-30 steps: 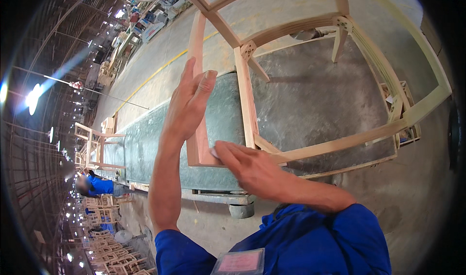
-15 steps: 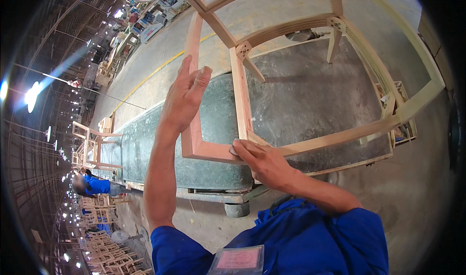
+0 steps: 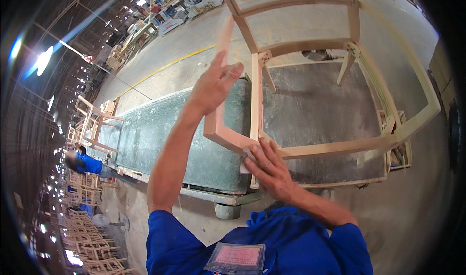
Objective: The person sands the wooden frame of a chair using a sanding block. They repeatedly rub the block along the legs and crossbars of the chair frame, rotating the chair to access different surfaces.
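Note:
A bare wooden chair frame [image 3: 340,149] lies on its side across the work tables, its legs and curved rails spread to the right. My left hand [image 3: 217,84] grips the pinkish upright bar at its left, thumb on one side of the wood. Lower down, my right hand [image 3: 273,170] presses a small pale piece of sandpaper [image 3: 245,164] against the frame near the corner joint. The sandpaper is partly hidden under the fingers.
A green-topped table [image 3: 160,129] extends left, beside a dark-topped table [image 3: 320,105]. A box [image 3: 402,151] of small items stands at the right. Other chair frames [image 3: 90,122] and a person in blue [image 3: 90,163] are at the far left. A fan [image 3: 101,220] stands below them.
My right hand has turned, its fingers now pointing more upward, and more of the sandpaper shows. The whole view has shifted, so the frame and my left hand appear further right.

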Tool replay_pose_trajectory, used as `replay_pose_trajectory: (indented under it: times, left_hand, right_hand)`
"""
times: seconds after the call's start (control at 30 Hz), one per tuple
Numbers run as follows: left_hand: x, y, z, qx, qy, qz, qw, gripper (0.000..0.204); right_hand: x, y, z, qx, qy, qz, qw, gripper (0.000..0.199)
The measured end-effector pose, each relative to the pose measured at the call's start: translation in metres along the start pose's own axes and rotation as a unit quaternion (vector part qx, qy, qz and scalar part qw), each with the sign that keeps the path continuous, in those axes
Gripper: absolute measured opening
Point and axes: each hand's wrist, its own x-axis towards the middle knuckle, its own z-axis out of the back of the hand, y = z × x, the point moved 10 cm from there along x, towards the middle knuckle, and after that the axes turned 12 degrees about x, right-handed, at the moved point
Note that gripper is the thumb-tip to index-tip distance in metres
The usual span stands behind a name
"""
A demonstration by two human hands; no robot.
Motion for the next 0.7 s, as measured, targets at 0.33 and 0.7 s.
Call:
replay_pose_trajectory:
  times: [0.33, 0.7]
  left_hand:
    - [0.003, 0.01, -0.008, -0.061, 0.012, -0.001, 0.998, 0.094]
    - [-0.002, 0.001, 0.005, -0.059, -0.045, -0.033, 0.997, 0.09]
  right_hand:
    - [0.078, 0.01, -0.022, -0.028, -0.16, 0.077, 0.984, 0.054]
    - [0.074, 0.011, -0.025, -0.07, -0.061, 0.068, 0.993, 0.051]
